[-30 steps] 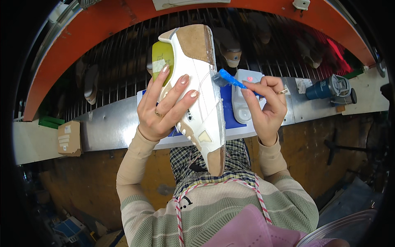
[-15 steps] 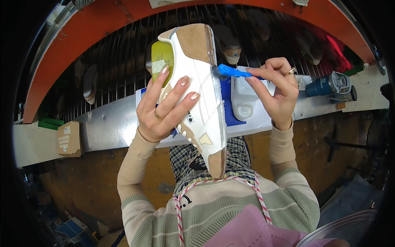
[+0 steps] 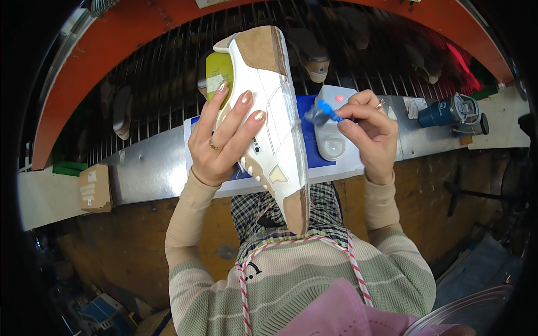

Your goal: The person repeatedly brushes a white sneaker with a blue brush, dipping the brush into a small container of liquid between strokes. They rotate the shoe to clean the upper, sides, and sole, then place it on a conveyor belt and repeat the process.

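My left hand (image 3: 219,141) is wrapped round a white shoe upper (image 3: 268,120) with tan toe and heel patches, held on its side above the bench. A lime-green shoe last (image 3: 215,68) sticks out of its opening. In my right hand (image 3: 371,133), between thumb and fingers, is a small blue-handled brush (image 3: 327,109), its bristles blurred. The brush sits just to the right of the shoe's lower edge, apart from it. Below it stands a white plastic dispenser (image 3: 335,147) with a small round cup at the near end.
The dispenser stands on a blue and white sheet (image 3: 307,106) on the metal bench (image 3: 147,162). To the right are a blue tumbler (image 3: 440,113) and a dark cup (image 3: 475,127). A small cardboard box (image 3: 94,189) lies at the left. Beyond, several shoes (image 3: 314,59) rest on a dark roller conveyor under an orange frame (image 3: 50,120).
My right hand has drawn the brush away from the shoe's edge, down and to the right, over the dispenser. The shoe has shifted slightly upward with my left hand.
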The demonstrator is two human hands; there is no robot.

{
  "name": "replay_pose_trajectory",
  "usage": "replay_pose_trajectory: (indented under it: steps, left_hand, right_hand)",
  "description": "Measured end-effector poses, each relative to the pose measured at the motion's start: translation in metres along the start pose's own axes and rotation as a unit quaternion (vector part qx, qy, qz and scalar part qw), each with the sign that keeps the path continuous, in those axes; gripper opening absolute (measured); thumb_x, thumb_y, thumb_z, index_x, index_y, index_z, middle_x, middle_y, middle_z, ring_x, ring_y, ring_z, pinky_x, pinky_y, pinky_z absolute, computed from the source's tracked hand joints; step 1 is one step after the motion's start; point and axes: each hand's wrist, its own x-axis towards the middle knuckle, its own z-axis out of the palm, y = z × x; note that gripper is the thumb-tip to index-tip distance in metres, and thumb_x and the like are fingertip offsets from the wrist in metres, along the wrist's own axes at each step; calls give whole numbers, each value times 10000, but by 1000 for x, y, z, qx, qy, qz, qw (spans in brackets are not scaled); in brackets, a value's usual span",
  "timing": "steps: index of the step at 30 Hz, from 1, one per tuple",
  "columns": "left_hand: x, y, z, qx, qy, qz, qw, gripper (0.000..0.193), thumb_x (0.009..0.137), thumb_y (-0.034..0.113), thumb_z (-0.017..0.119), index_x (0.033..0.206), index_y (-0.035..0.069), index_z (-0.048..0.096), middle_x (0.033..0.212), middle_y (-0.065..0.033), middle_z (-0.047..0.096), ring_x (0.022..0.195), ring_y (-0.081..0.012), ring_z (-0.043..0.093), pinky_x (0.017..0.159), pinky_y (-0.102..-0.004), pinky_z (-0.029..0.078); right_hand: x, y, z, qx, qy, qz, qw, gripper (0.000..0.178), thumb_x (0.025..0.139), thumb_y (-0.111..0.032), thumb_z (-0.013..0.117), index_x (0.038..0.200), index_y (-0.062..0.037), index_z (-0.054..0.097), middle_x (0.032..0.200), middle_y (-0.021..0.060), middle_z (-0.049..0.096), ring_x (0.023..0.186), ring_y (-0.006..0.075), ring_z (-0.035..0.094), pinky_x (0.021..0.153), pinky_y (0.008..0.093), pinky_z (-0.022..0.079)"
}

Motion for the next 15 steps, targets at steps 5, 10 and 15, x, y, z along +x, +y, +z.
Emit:
replay_pose_trajectory:
  steps: [5,10,15]
  left_hand:
    - [1,2,8,-2,7,-15,1000,406,814,168,741,1214,184,673,1342,-49,631,1251,-373,566,942,-412,573]
    - [4,-2,2,12,-6,-6,1000,400,810,170,743,1206,186,682,1334,-43,637,1247,-365,571,937,-416,573]
    - [7,-7,-5,41,-36,22,998,414,805,203,763,1209,222,679,1332,0,638,1244,-327,576,912,-425,580]
  right_hand:
    - [-19,21,25,15,71,-1,997,287,734,47,806,1006,7,723,979,51,547,901,155,527,811,283,457]
    - [-25,19,6,-8,7,-10,1000,252,733,42,806,978,9,752,950,33,519,887,136,525,794,274,452]
    - [-21,-8,-17,-134,-9,-3,991,213,746,0,802,956,-10,769,915,35,500,779,109,521,706,244,440]
